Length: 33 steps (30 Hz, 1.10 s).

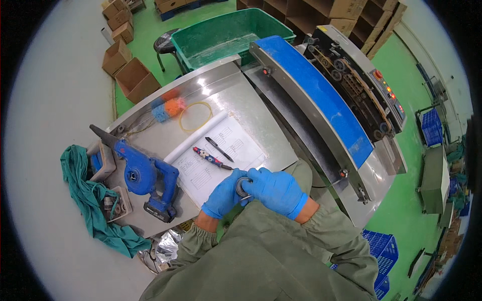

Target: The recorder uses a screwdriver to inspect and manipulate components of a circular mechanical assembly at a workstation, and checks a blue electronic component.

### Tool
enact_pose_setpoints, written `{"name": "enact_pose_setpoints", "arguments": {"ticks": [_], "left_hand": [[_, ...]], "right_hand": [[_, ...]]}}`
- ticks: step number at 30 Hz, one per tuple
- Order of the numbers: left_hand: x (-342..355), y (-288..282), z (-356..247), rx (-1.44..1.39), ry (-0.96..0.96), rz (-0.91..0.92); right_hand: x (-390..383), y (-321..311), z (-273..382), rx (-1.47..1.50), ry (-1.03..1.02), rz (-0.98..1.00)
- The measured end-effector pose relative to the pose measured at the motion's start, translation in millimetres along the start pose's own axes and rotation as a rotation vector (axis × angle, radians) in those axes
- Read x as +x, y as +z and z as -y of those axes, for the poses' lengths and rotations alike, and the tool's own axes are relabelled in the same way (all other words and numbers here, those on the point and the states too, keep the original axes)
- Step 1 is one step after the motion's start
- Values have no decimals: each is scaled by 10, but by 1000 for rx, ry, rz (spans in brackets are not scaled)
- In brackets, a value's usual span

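In front of my body, both hands wear blue gloves and meet at the near edge of the metal table. My left hand (220, 196) is closed around one side of a small dark roll (241, 187), which looks like a roll of tape. From the other side my right hand (277, 190) pinches the same roll; its fingertips partly hide it. Just beyond the hands lie printed sheets of paper (188, 175). On them rest a black pen (219, 149) and a slim tool with a patterned handle (208, 156), its tip close to my left hand.
Left on the table (246, 113) are a blue cordless blower (138, 170), a green cloth (83, 200), a blue-orange duster (168, 109) and a yellow loop (182, 123). A blue-belted conveyor machine (316, 90) stands right. Behind are a green tub (188, 52) and cardboard boxes (135, 80).
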<state>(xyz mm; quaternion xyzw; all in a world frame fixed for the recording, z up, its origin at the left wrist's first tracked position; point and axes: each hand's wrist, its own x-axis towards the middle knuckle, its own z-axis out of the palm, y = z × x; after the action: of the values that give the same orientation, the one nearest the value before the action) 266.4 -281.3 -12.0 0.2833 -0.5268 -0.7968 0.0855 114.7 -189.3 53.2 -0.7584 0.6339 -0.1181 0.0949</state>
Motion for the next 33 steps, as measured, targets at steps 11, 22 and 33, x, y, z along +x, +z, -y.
{"name": "enact_pose_setpoints", "arguments": {"ticks": [11,22,33], "left_hand": [[202,46,379,-342,133,-431],[186,-362,736,-51,324,-691],[-615,-768,875,-486,158,-545]], "right_hand": [[237,890,-23,244,379,-287],[733,1312,7,719,602,-323],[2261,1601,-107,839,524,45]]}}
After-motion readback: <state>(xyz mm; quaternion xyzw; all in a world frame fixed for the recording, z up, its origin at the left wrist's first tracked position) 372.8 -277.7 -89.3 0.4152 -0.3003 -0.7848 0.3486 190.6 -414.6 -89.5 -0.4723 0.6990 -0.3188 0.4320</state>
